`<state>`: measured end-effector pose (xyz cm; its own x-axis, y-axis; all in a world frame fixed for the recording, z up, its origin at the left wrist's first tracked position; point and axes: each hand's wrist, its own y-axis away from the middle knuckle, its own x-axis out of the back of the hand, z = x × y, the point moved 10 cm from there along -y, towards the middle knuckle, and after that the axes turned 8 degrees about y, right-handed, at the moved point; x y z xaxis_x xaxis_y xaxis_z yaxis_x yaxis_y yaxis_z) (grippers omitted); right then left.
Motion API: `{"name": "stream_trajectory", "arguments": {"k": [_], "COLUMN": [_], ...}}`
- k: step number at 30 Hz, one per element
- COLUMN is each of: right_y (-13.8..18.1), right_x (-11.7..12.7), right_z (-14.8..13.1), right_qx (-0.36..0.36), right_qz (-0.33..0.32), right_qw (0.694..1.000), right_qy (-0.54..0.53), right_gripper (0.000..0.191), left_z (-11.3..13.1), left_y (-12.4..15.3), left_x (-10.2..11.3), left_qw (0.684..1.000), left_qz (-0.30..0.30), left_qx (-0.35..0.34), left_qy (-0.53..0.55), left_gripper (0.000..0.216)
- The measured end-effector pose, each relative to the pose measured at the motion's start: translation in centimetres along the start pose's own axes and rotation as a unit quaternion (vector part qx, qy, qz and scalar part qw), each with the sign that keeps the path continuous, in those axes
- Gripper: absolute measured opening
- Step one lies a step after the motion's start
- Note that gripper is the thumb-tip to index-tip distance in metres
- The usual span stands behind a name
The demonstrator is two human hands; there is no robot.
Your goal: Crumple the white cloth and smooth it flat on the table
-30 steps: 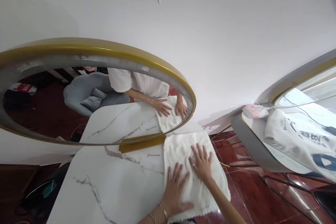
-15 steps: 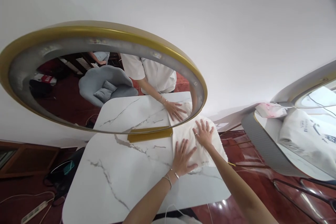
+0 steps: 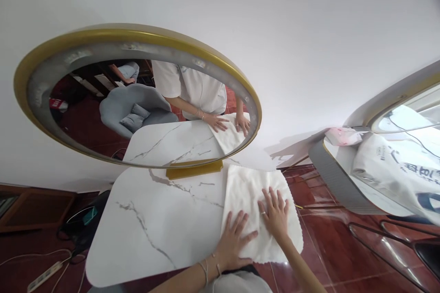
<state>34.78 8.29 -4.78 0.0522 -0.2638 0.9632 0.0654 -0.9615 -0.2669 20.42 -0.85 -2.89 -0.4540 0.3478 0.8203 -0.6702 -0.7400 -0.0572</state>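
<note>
Two hands [image 3: 234, 240] lie spread wide on white cloth [image 3: 247, 187]; neighbouring pale fabric [image 3: 373, 160] bears dark, illegible lettering [image 3: 420, 170].

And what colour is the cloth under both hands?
The cloth is white, showing best in the head view.

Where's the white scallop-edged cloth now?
Head view: the white cloth lies at the right end of the white marble-patterned table, beneath the left hand and right hand.
</note>
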Motion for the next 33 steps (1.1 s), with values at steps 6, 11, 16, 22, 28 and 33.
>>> {"name": "stream_trajectory", "arguments": {"k": [6, 11, 16, 22, 28, 33], "right_y": [4.3, 5.8, 3.8, -1.4, -4.4, -3.6], "right_x": [1.7, 2.3, 1.8, -0.3, -1.5, -2.0], "right_z": [0.0, -0.6, -0.1, 2.1, -1.1, -5.8], "right_qx": [0.079, 0.134, 0.102, 0.019, 0.033, 0.028], "right_qz": [0.004, 0.005, 0.013, 0.002, 0.012, -0.012], "right_qw": [0.996, 0.991, 0.995, 1.0, 0.999, 1.0], "right_qy": [-0.033, -0.016, -0.007, -0.001, -0.015, -0.004], "right_gripper": [0.066, 0.063, 0.06, 0.069, 0.065, 0.063], "left_z": [0.3, 0.0, -1.3, -2.9, -4.3, -6.1], "left_y": [0.3, 0.1, -1.1, -2.5, -1.1, 2.6], "left_x": [0.3, 0.7, 1.0, 0.8, 2.0, 3.7], "left_qw": [1.0, 0.999, 0.999, 0.998, 0.997, 0.996], "left_qz": [0.004, 0.015, 0.023, 0.018, 0.058, 0.074], "left_qx": [-0.002, 0.003, 0.009, 0.016, 0.042, 0.053], "left_qy": [0.015, 0.029, 0.041, 0.065, 0.038, 0.019], "left_gripper": [0.067, 0.063, 0.061, 0.073, 0.07, 0.069]}}
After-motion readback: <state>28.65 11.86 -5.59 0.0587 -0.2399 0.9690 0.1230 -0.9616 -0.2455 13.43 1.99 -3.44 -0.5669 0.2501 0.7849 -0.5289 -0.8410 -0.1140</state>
